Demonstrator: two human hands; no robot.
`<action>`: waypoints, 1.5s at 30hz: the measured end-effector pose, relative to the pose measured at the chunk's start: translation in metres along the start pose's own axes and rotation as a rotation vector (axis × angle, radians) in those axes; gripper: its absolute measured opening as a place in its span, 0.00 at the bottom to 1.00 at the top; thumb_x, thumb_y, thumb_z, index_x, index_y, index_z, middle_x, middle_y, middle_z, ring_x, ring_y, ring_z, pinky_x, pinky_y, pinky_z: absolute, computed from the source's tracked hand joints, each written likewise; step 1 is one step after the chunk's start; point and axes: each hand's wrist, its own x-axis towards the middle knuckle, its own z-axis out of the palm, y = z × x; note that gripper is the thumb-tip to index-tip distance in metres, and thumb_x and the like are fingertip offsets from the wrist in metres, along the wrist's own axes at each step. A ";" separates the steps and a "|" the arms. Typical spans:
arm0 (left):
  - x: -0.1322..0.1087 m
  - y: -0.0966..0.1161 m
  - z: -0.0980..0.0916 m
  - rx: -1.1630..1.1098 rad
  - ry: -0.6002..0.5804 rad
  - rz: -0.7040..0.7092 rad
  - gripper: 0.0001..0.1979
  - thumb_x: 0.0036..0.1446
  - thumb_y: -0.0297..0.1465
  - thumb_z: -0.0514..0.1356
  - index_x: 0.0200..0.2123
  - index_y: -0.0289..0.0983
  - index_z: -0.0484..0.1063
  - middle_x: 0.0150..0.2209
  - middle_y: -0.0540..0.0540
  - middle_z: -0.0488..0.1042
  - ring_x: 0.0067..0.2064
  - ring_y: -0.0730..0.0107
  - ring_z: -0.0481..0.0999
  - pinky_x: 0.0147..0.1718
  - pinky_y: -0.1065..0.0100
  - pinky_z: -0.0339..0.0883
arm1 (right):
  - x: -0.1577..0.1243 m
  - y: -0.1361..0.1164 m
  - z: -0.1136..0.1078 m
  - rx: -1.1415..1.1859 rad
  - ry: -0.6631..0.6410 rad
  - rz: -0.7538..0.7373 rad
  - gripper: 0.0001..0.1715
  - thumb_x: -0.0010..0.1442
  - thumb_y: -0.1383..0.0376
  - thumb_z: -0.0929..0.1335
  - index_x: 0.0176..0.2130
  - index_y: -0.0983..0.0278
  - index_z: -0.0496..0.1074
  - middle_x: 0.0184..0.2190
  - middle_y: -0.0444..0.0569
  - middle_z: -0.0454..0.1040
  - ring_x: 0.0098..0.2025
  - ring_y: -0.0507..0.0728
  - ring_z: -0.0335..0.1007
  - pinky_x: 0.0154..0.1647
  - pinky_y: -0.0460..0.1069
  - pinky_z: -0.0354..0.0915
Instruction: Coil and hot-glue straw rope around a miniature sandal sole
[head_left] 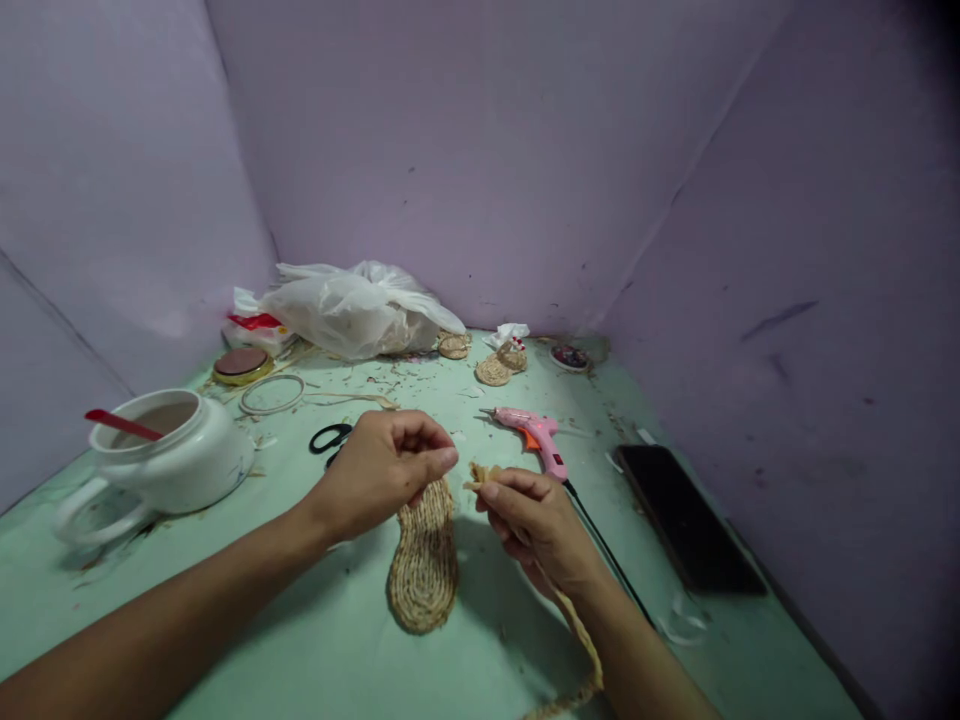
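The right hand [544,520] pinches a straw strip [587,642], its tip facing the left hand [386,465], which is half curled, any hold impossible to tell; the woven sole [424,580] lies on the tabletop [300,620] below, nearer the left hand, long axis running near to far

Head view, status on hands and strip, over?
Right hand pinching strip near one end, rest trailing down. Left hand over far end of sole, grip unclear. Glue gun beyond right hand, cord close by.
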 end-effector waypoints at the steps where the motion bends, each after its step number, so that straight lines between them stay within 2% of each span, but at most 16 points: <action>1: 0.000 0.000 -0.001 0.042 -0.011 0.014 0.08 0.46 0.32 0.61 0.26 0.32 0.69 0.17 0.55 0.64 0.16 0.82 0.61 0.14 0.78 0.54 | 0.000 0.000 0.000 0.004 -0.002 -0.001 0.18 0.40 0.56 0.74 0.19 0.68 0.70 0.09 0.37 0.60 0.10 0.42 0.46 0.09 0.40 0.38; 5: -0.002 -0.005 0.005 0.185 -0.042 0.068 0.07 0.44 0.29 0.61 0.29 0.33 0.70 0.20 0.54 0.67 0.20 0.80 0.63 0.18 0.77 0.57 | 0.001 0.002 -0.001 0.028 -0.030 0.001 0.18 0.41 0.55 0.73 0.20 0.68 0.70 0.09 0.37 0.60 0.11 0.42 0.45 0.09 0.40 0.38; 9: -0.003 -0.010 0.009 0.252 -0.044 0.038 0.11 0.46 0.32 0.62 0.33 0.33 0.70 0.24 0.52 0.69 0.20 0.79 0.64 0.17 0.76 0.58 | 0.001 0.004 0.000 0.009 -0.014 -0.026 0.19 0.41 0.54 0.73 0.20 0.67 0.69 0.10 0.37 0.59 0.11 0.42 0.45 0.09 0.40 0.39; 11: -0.004 -0.012 0.007 0.311 -0.078 0.183 0.18 0.47 0.29 0.61 0.44 0.35 0.68 0.36 0.46 0.73 0.23 0.77 0.68 0.20 0.74 0.64 | 0.000 0.004 0.001 -0.033 -0.009 -0.055 0.18 0.41 0.54 0.73 0.20 0.66 0.69 0.09 0.36 0.58 0.11 0.43 0.46 0.09 0.41 0.39; 14: -0.008 -0.011 0.002 0.514 -0.268 0.565 0.29 0.51 0.22 0.55 0.56 0.43 0.59 0.57 0.40 0.61 0.42 0.68 0.73 0.38 0.67 0.69 | -0.003 0.004 0.004 -0.099 -0.073 -0.062 0.16 0.42 0.57 0.72 0.18 0.66 0.68 0.09 0.35 0.56 0.11 0.42 0.44 0.10 0.42 0.39; 16: -0.010 -0.010 -0.001 0.673 -0.400 0.724 0.29 0.52 0.20 0.52 0.57 0.44 0.57 0.60 0.40 0.58 0.50 0.63 0.69 0.43 0.65 0.67 | -0.005 0.003 0.005 -0.144 -0.112 -0.054 0.15 0.41 0.61 0.72 0.16 0.65 0.65 0.08 0.35 0.54 0.11 0.42 0.42 0.10 0.42 0.39; 19: -0.010 -0.009 -0.004 0.905 -0.468 0.803 0.29 0.51 0.20 0.52 0.58 0.39 0.55 0.51 0.38 0.67 0.43 0.64 0.71 0.37 0.66 0.69 | -0.007 0.001 0.006 -0.171 -0.097 -0.033 0.15 0.39 0.63 0.72 0.14 0.65 0.63 0.09 0.34 0.53 0.12 0.42 0.42 0.11 0.42 0.39; 22: -0.008 -0.013 -0.004 1.094 -0.417 0.886 0.23 0.54 0.20 0.50 0.54 0.33 0.58 0.38 0.41 0.71 0.34 0.66 0.70 0.29 0.67 0.68 | -0.007 -0.001 0.005 -0.152 -0.089 -0.026 0.14 0.39 0.61 0.73 0.17 0.66 0.67 0.10 0.35 0.55 0.12 0.42 0.43 0.11 0.42 0.40; 26: -0.004 -0.021 -0.001 1.143 -0.262 1.013 0.10 0.58 0.22 0.48 0.41 0.31 0.66 0.30 0.44 0.70 0.30 0.66 0.68 0.26 0.68 0.65 | -0.005 -0.001 0.002 -0.128 -0.065 -0.052 0.15 0.40 0.58 0.74 0.19 0.67 0.70 0.09 0.36 0.57 0.12 0.43 0.46 0.11 0.42 0.41; 29: 0.000 -0.026 0.000 1.158 -0.144 1.082 0.09 0.58 0.22 0.48 0.32 0.33 0.67 0.26 0.46 0.68 0.27 0.67 0.66 0.23 0.69 0.62 | -0.006 -0.001 0.001 -0.104 -0.038 -0.059 0.17 0.39 0.57 0.75 0.20 0.68 0.71 0.10 0.37 0.59 0.12 0.43 0.48 0.10 0.41 0.41; 32: 0.005 -0.029 -0.002 1.152 -0.019 1.179 0.11 0.59 0.24 0.46 0.30 0.34 0.67 0.23 0.47 0.67 0.23 0.68 0.64 0.20 0.68 0.58 | -0.006 -0.004 -0.002 -0.033 -0.051 -0.039 0.18 0.38 0.57 0.76 0.19 0.68 0.71 0.10 0.37 0.60 0.11 0.42 0.49 0.09 0.39 0.43; 34: 0.007 -0.030 -0.005 1.120 0.023 1.250 0.11 0.59 0.24 0.45 0.31 0.34 0.67 0.22 0.47 0.67 0.22 0.69 0.64 0.20 0.68 0.59 | -0.006 -0.005 -0.005 0.060 -0.114 0.044 0.20 0.41 0.55 0.75 0.19 0.68 0.70 0.11 0.39 0.64 0.11 0.42 0.52 0.08 0.38 0.48; 37: 0.009 -0.034 -0.007 1.058 0.020 1.350 0.09 0.59 0.23 0.47 0.34 0.32 0.67 0.23 0.46 0.70 0.24 0.69 0.68 0.23 0.69 0.63 | -0.004 -0.006 -0.009 0.205 -0.305 0.284 0.22 0.45 0.52 0.72 0.23 0.71 0.74 0.15 0.45 0.71 0.12 0.45 0.61 0.09 0.39 0.60; 41: 0.008 -0.039 -0.006 0.974 0.018 1.455 0.07 0.60 0.25 0.49 0.36 0.31 0.67 0.25 0.44 0.73 0.28 0.69 0.73 0.27 0.69 0.68 | -0.003 -0.004 -0.011 0.360 -0.552 0.535 0.18 0.45 0.59 0.70 0.28 0.74 0.76 0.18 0.49 0.75 0.14 0.48 0.67 0.10 0.42 0.66; 43: 0.008 -0.043 -0.004 0.949 0.032 1.482 0.08 0.61 0.27 0.50 0.36 0.31 0.67 0.26 0.44 0.74 0.29 0.68 0.75 0.29 0.69 0.69 | -0.003 -0.004 -0.010 0.410 -0.563 0.580 0.13 0.44 0.64 0.69 0.28 0.73 0.76 0.18 0.48 0.76 0.13 0.47 0.66 0.11 0.40 0.65; 45: 0.009 -0.046 -0.003 0.946 0.032 1.500 0.08 0.60 0.27 0.51 0.37 0.31 0.68 0.26 0.43 0.75 0.30 0.67 0.76 0.29 0.69 0.70 | -0.004 -0.004 -0.007 0.396 -0.498 0.580 0.11 0.42 0.66 0.70 0.26 0.73 0.76 0.17 0.46 0.74 0.12 0.45 0.64 0.10 0.38 0.63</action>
